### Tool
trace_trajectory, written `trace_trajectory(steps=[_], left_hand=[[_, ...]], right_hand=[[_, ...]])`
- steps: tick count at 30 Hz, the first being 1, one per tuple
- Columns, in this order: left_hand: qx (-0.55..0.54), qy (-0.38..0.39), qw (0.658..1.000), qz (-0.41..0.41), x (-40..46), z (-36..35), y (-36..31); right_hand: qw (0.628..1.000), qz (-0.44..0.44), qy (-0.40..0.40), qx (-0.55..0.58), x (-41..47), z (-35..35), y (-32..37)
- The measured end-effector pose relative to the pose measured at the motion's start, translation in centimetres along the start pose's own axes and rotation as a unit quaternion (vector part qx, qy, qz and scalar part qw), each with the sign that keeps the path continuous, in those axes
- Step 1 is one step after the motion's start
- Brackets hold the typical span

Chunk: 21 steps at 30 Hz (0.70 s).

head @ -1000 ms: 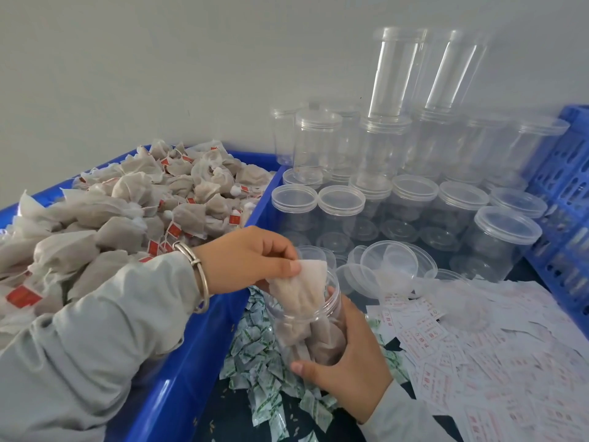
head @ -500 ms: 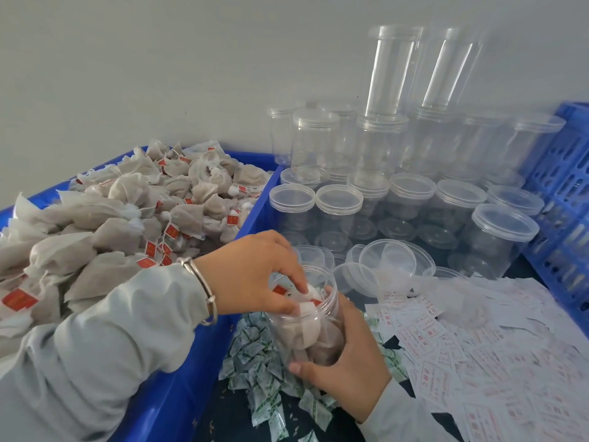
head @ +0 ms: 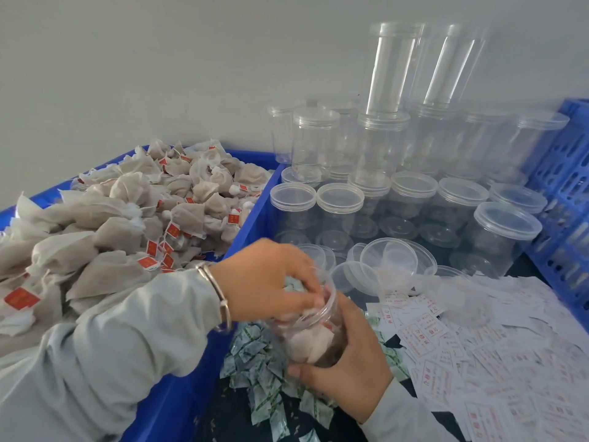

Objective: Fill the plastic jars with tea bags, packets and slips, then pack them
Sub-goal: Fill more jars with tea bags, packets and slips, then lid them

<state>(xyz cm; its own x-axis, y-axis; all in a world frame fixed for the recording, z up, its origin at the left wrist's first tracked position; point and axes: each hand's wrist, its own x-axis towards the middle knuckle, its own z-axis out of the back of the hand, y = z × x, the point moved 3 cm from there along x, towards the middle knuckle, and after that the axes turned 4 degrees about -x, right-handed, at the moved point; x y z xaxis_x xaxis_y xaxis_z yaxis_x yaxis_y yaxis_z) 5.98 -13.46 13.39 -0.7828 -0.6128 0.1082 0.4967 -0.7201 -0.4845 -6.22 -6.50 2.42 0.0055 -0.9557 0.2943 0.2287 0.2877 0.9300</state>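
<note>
**Open jar held tilted while tea bags are pressed in**

A clear plastic jar (head: 314, 333), lidless and partly filled with tea bags, is held tilted above the dark tabletop (head: 229, 409), just right of the blue bin (head: 178, 406). The jar's lower body is clasped from the right by the right hand (head: 350, 362), its grip curled round the wall. The jar's mouth is covered by the left hand (head: 271, 279), whose bent fingertips are pushed onto the contents at the rim; whether anything is pinched there cannot be told. A metal bangle (head: 218, 298) is worn on the left wrist over a pale grey sleeve.

Beneath the jar a scatter of green-and-white packets (head: 258, 371) is spread. To the right, white slips with red print (head: 478, 362) are strewn over the tabletop. Loose clear lids (head: 389, 260) are piled just behind the jar, and lidded empty jars (head: 411, 199) are stacked beyond them against the wall. The blue bin on the left is heaped with tea bags bearing red tags (head: 121, 224). A blue perforated crate (head: 564, 199) is seen at the right edge
</note>
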Motion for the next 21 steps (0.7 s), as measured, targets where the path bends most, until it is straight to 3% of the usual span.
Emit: trace_trajectory(steps=[3, 5, 8, 12, 15, 18, 21], left_hand=[[-0.174, -0.089, 0.981, 0.019, -0.1, 1.6, 0.8], [-0.229, -0.041, 0.972, 0.041, -0.1, 1.2, 1.0], [-0.16, 0.045, 0.984, 0.066, 0.2, -1.2, 0.9], [-0.129, -0.012, 0.989, 0.07, 0.5, -2.3, 1.4], [-0.114, -0.08, 0.987, 0.078, 0.5, -1.7, 1.5], [-0.131, -0.162, 0.972, 0.109, 0.5, -0.6, 2.1], [-0.129, -0.202, 0.963, 0.126, 0.4, 0.2, 2.7]], right_hand=[[0.997, 0.002, -0.067, 0.032, 0.1, 0.7, 0.3], [0.992, 0.01, -0.115, 0.056, 0.2, 1.3, 0.4], [0.991, 0.027, -0.122, 0.042, 0.3, 1.3, 0.5], [0.996, 0.005, -0.093, 0.014, 0.4, 1.3, -0.4], [0.986, -0.026, -0.048, -0.156, 1.0, 2.1, -1.1], [0.926, -0.054, 0.024, -0.373, 1.2, 2.0, -2.2], [0.906, -0.034, 0.013, -0.423, 1.1, 1.8, -2.9]])
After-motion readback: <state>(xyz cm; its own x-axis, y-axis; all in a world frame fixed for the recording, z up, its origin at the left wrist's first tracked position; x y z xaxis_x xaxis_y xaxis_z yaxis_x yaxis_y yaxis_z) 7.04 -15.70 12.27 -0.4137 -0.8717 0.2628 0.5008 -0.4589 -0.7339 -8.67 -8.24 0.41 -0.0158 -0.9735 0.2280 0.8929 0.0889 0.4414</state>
